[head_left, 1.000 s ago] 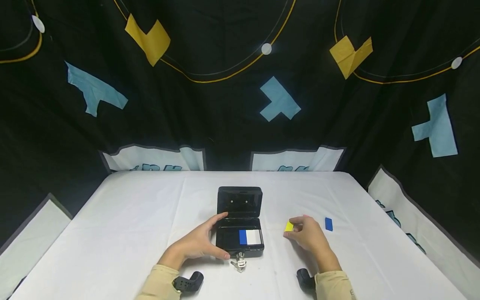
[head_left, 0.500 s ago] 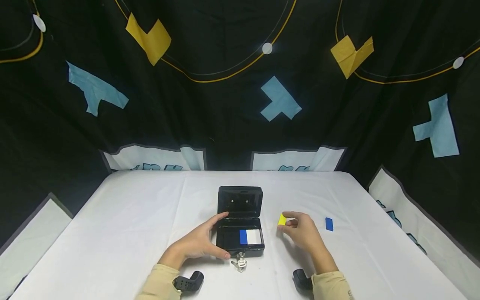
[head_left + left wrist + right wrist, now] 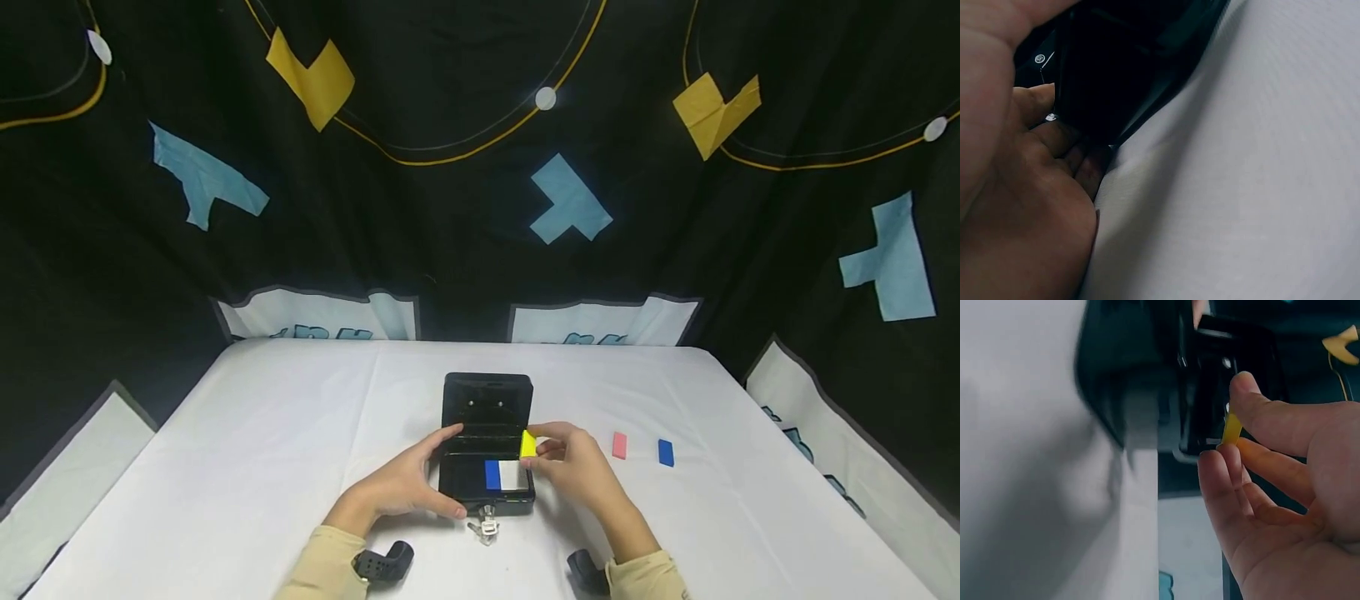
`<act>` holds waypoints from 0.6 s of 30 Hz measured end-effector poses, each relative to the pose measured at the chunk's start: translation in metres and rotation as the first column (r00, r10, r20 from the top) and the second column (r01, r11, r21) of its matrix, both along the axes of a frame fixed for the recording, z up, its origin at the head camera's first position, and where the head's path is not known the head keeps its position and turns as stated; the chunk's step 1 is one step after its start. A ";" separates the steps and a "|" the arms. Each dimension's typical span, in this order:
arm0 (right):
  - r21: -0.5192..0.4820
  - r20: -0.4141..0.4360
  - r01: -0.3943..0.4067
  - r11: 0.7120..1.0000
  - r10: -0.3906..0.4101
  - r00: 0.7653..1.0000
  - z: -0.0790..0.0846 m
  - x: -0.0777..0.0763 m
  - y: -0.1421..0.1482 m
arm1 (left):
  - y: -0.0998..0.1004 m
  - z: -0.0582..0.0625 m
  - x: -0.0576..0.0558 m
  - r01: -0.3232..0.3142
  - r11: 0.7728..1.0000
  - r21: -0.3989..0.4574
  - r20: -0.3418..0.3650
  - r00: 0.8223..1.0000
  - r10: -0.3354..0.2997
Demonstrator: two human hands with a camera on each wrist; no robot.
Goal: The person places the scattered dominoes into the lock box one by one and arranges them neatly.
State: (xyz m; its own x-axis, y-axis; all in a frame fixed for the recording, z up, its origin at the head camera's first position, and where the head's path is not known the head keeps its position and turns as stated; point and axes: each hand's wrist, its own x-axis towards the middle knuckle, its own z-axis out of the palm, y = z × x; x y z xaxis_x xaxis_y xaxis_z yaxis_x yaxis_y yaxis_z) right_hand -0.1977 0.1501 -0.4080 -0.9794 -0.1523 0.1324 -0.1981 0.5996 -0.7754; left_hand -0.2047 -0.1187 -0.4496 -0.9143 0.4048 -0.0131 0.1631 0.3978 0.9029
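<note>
A black cash box [image 3: 467, 473] stands on the white table with its lid [image 3: 487, 402] raised. My left hand [image 3: 401, 481] holds the box's left side, thumb at the front and fingers toward the hinge; in the left wrist view the fingers touch the dark wall. Inside the box, toward the right, lie a blue piece [image 3: 492, 474] and a white piece [image 3: 513, 476]. Above the box's right rim, my right hand [image 3: 576, 467] pinches a thin yellow block [image 3: 528, 444] between thumb and fingertips. The yellow block [image 3: 1232, 429] also shows between the fingertips in the right wrist view.
A pink block [image 3: 619, 445] and a blue block [image 3: 666, 452] lie on the table to the right of the box. A bunch of keys [image 3: 486, 528] hangs at the box's front lock. A black curtain [image 3: 420, 233] rises behind the table.
My right hand has lifted the yellow block and carried it left to the box's right rim, uncovering the pink block. The left hand keeps its hold on the box.
</note>
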 end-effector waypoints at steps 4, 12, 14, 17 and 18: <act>0.029 -0.001 -0.077 0.997 0.077 0.997 0.000 0.002 -0.011 | 0.001 0.001 0.000 0.002 1.000 -0.006 0.004 1.000 -0.002; 0.108 -0.057 -0.199 0.974 0.205 0.977 0.006 0.007 -0.036 | 0.000 -0.001 -0.001 0.034 0.999 0.002 -0.015 0.999 -0.034; 0.123 -0.054 -0.226 0.966 0.234 0.971 0.006 0.007 -0.044 | -0.001 -0.001 -0.001 0.037 0.999 -0.004 -0.015 0.999 -0.037; 0.144 -0.062 -0.257 0.956 0.268 0.961 0.003 0.005 -0.054 | -0.001 -0.001 -0.001 0.034 0.999 -0.020 -0.015 0.999 -0.035; 0.149 -0.070 -0.264 0.953 0.276 0.959 0.002 0.005 -0.058 | -0.001 -0.001 -0.001 0.034 0.999 -0.025 -0.016 0.999 -0.034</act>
State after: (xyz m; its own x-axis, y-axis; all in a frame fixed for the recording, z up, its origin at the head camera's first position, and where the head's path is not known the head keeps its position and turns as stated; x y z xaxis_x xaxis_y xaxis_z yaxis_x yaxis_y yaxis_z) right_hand -0.1931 0.0925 -0.4060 -0.8844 -0.4321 0.1765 -0.4316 0.6131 -0.6617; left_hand -0.2060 -0.1201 -0.4503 -0.9002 0.4355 -0.0087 0.1917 0.4140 0.8899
